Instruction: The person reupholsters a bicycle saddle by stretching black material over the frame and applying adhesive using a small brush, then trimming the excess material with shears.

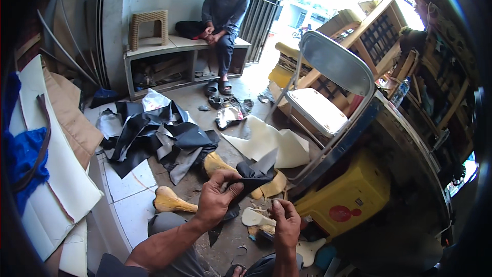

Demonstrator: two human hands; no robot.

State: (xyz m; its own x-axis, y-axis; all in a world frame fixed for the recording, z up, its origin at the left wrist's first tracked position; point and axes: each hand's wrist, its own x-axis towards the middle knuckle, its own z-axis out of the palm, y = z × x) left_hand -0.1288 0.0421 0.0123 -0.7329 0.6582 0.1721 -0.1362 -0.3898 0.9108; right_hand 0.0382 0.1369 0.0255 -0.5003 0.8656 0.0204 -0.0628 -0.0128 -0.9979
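Pinching a black scrap [256, 173] at lower centre, probably light, limp and best gripped along its edge, is the left hand [218, 201]; the right hand [287, 224] curls narrowly, whether holding anything I cannot tell.

No wording or numbers legible anywhere. Landmark: the grey metal folding chair [328, 92]. Below it, toward the wearer, a yellow plastic box-like piece [366, 184] carries a red printed mark [344, 213], a rounded shape with a smaller rounded lobe at its right; no letters made out. Left of the chair, on the floor, a crumpled shiny packet [229, 115] shows coloured patches, print unreadable. Right of the chair's backrest, a clear bottle [401, 92]; any label too small to tell.
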